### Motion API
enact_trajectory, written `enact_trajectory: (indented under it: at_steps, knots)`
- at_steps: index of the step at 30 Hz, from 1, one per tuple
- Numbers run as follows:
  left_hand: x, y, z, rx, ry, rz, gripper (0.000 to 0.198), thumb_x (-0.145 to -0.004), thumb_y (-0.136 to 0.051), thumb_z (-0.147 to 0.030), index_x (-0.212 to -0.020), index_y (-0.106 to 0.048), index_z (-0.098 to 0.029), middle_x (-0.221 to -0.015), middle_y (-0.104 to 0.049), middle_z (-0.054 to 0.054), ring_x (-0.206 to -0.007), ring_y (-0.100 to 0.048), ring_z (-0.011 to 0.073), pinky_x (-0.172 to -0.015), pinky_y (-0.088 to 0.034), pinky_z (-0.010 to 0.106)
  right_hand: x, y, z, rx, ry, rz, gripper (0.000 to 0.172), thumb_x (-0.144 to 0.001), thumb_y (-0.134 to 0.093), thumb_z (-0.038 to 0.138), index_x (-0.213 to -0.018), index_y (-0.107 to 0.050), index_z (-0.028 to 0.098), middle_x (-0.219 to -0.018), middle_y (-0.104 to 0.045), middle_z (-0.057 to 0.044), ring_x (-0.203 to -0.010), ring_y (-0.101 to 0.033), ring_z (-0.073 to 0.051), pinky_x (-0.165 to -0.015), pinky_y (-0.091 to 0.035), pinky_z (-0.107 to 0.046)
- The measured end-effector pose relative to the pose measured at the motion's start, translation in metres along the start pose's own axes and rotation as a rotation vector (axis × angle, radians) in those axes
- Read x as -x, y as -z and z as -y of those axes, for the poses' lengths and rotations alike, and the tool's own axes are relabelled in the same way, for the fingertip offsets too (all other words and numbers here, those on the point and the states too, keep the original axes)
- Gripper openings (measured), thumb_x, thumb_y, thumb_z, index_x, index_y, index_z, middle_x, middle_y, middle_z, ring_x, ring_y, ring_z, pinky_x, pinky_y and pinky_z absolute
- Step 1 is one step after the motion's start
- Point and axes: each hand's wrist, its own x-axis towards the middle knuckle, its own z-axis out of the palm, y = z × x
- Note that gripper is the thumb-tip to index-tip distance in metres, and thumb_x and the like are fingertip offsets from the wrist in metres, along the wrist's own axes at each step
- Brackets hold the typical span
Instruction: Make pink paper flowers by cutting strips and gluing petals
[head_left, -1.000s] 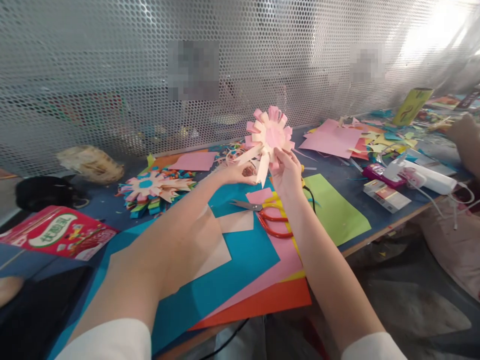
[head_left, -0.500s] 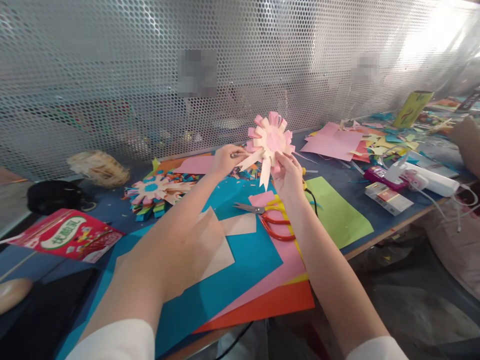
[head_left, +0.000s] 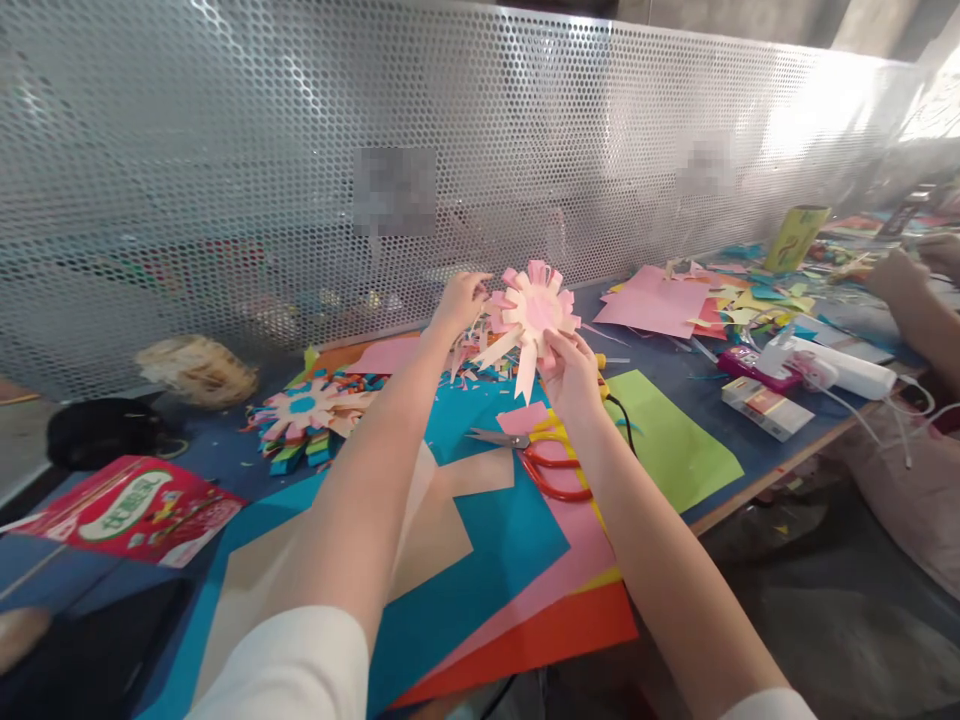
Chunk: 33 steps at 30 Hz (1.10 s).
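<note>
1. Blue-centred flower: on the table, left of the left fingers and nearer the body, unmoved.
2. Left hand: it has risen from below, by the tails of the pink flower, to beside that flower's upper-left loops. Its fingers are partly curled; I cannot tell whether they touch a loop or hold anything.
3. Scissors: below and left of the right fingers, untouched.
4. Pink flower: held up between both sets of fingers, tails hanging. It has barely shifted against the right fingers, so the grip looks steady; attention seems to have passed from tails to loops.
5. Right hand: thumb in front, fingers behind, pinching the pink flower's lower right edge.
6. Green sheet: below and right of the right fingers.
</note>
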Motion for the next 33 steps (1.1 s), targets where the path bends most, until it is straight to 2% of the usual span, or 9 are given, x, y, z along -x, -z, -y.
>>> enact_trajectory:
  at_steps: [4,8,14,17,19,22,26,29,33]
  knots:
    - [-0.006,0.027,-0.014,0.153,0.134,-0.239,0.032,-0.08,-0.037,-0.007,-0.102,-0.059,-0.013,-0.093,-0.065,0.007,-0.079,-0.06,0.0135,-0.074,-0.049,0.028,-0.001,0.0,0.001,-0.014,-0.007,0.022,0.016,-0.06,-0.064,0.009,-0.063,-0.052,0.019,-0.049,-0.053,0.008,-0.042,-0.049,-0.005,-0.043,-0.043,-0.017]
    - [0.007,0.054,-0.031,0.344,0.174,-0.199,0.023,-0.08,-0.045,-0.01,-0.096,-0.061,-0.01,-0.091,-0.067,0.009,-0.07,-0.064,0.0114,-0.06,-0.051,0.023,-0.002,0.002,0.002,0.011,-0.005,0.009,0.016,-0.06,-0.063,0.009,-0.062,-0.051,0.02,-0.05,-0.053,0.008,-0.042,-0.048,-0.005,-0.044,-0.044,-0.016]
    - [0.081,0.116,-0.034,0.236,0.285,-0.287,0.02,-0.072,-0.065,-0.025,-0.086,-0.066,-0.01,-0.081,-0.07,0.01,-0.075,-0.067,0.0183,-0.06,-0.053,0.025,0.001,0.001,-0.003,0.025,-0.041,0.097,0.019,-0.06,-0.065,0.01,-0.063,-0.049,0.02,-0.05,-0.052,0.009,-0.046,-0.051,-0.005,-0.048,-0.046,-0.017]
    - [0.127,0.144,-0.026,0.186,0.354,-0.357,0.031,-0.078,-0.056,-0.025,-0.106,-0.06,-0.012,-0.088,-0.071,0.011,-0.076,-0.068,0.0178,-0.062,-0.054,0.026,0.008,-0.002,-0.009,0.14,-0.114,0.242,0.021,-0.06,-0.068,0.013,-0.066,-0.049,0.02,-0.052,-0.054,0.01,-0.049,-0.054,-0.005,-0.051,-0.048,-0.017]
    - [0.156,0.152,-0.025,0.135,0.432,-0.313,0.042,-0.081,-0.048,-0.019,-0.122,-0.048,-0.012,-0.093,-0.07,0.012,-0.08,-0.068,0.018,-0.064,-0.055,0.028,0.015,-0.003,-0.013,0.262,-0.201,0.327,0.022,-0.058,-0.071,0.014,-0.068,-0.051,0.019,-0.054,-0.056,0.009,-0.05,-0.055,-0.005,-0.051,-0.048,-0.017]
    - [0.194,0.146,-0.032,0.025,0.466,-0.163,0.049,-0.08,-0.042,-0.011,-0.128,-0.041,-0.012,-0.105,-0.068,0.013,-0.095,-0.066,0.0191,-0.075,-0.054,0.032,0.024,-0.002,-0.021,0.394,-0.344,0.423,0.028,-0.051,-0.075,0.01,-0.067,-0.053,0.017,-0.053,-0.058,0.007,-0.048,-0.056,-0.006,-0.048,-0.048,-0.017]
    - [0.232,0.117,-0.043,-0.082,0.379,0.078,0.033,-0.079,-0.049,-0.02,-0.11,-0.058,-0.017,-0.118,-0.063,0.011,-0.099,-0.064,0.0211,-0.08,-0.052,0.032,0.03,0.003,-0.025,0.509,-0.456,0.494,0.031,-0.047,-0.078,0.008,-0.071,-0.058,0.015,-0.052,-0.06,0.005,-0.044,-0.056,-0.008,-0.043,-0.05,-0.019]
    - [0.251,0.097,-0.041,-0.159,0.399,0.16,0.041,-0.079,-0.054,-0.031,-0.117,-0.054,-0.016,-0.109,-0.067,0.012,-0.101,-0.063,0.0244,-0.082,-0.051,0.035,0.032,0.006,-0.024,0.563,-0.506,0.528,0.025,-0.052,-0.077,0.012,-0.068,-0.059,0.016,-0.052,-0.061,0.005,-0.048,-0.058,-0.009,-0.047,-0.054,-0.021]
    - [0.262,0.083,-0.036,-0.29,0.314,0.188,0.033,-0.082,-0.047,-0.029,-0.108,-0.061,-0.017,-0.113,-0.064,0.012,-0.106,-0.059,0.0264,-0.094,-0.044,0.041,0.037,0.005,-0.023,0.591,-0.594,0.587,0.019,-0.054,-0.076,0.013,-0.066,-0.061,0.015,-0.054,-0.062,0.002,-0.052,-0.061,-0.01,-0.051,-0.056,-0.023]
